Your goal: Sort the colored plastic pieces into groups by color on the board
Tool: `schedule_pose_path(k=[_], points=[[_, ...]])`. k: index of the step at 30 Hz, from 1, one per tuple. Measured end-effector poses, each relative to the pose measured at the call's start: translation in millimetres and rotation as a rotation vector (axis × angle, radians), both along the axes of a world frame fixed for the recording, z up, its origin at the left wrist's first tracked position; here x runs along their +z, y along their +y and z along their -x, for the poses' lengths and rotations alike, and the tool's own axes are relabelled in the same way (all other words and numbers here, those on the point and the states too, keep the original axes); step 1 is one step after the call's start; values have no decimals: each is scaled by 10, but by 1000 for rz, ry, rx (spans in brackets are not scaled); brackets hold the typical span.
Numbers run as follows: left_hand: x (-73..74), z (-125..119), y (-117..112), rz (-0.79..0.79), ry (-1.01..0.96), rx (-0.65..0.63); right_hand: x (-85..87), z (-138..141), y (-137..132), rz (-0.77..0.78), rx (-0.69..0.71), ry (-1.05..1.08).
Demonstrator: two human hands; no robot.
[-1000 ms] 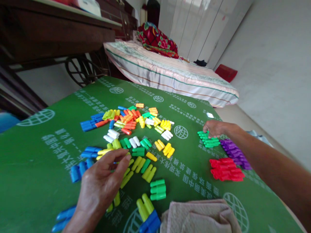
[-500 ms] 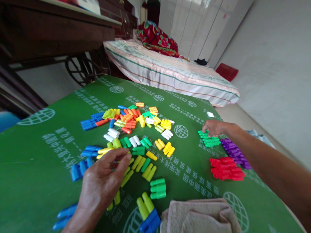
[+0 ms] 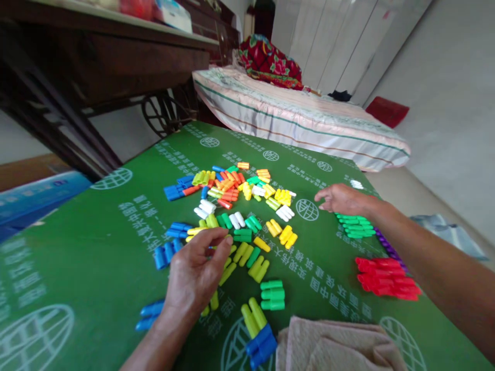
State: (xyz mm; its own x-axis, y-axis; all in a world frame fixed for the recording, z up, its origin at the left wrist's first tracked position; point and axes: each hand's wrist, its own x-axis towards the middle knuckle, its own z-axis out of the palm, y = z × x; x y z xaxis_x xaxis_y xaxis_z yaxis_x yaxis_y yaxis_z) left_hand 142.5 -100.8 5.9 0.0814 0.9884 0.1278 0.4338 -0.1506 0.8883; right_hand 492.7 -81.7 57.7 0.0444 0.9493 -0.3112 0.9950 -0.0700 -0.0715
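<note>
Hovering just beside the green row [image 3: 356,226], the right hand [image 3: 342,200] has its fingers loosely parted, nothing visible between them! The red stack [image 3: 386,279] and purple row [image 3: 386,246] look gathered; the white group [image 3: 356,184], barely begun, I'd say. Plenty left: a mixed scatter [image 3: 230,180] mid-way across the desk [image 3: 104,242], the left hand [image 3: 197,268] over it, pinching something or not, I can't tell.

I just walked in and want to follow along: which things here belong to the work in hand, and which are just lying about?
In the work:
- left hand, among loose plastic building blocks
- right hand, beside green block rows
- red block stack

Apparently just lying about:
- folded beige cloth
- red floral blanket on the bed
</note>
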Motion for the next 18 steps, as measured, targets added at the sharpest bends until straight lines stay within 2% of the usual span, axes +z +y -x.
schedule_pose_path(k=[7, 11, 15, 18], points=[[64, 27, -18, -1, -81, 85, 13, 955, 18, -36, 279, 201], [88, 54, 6, 33, -186, 161, 49, 1476, 52, -92, 456, 129], [92, 63, 24, 59, -241, 197, 6, 1818, 104, -105, 603, 11], [94, 61, 27, 69, -266, 189, -51, 1956, 124, -64, 577, -27]])
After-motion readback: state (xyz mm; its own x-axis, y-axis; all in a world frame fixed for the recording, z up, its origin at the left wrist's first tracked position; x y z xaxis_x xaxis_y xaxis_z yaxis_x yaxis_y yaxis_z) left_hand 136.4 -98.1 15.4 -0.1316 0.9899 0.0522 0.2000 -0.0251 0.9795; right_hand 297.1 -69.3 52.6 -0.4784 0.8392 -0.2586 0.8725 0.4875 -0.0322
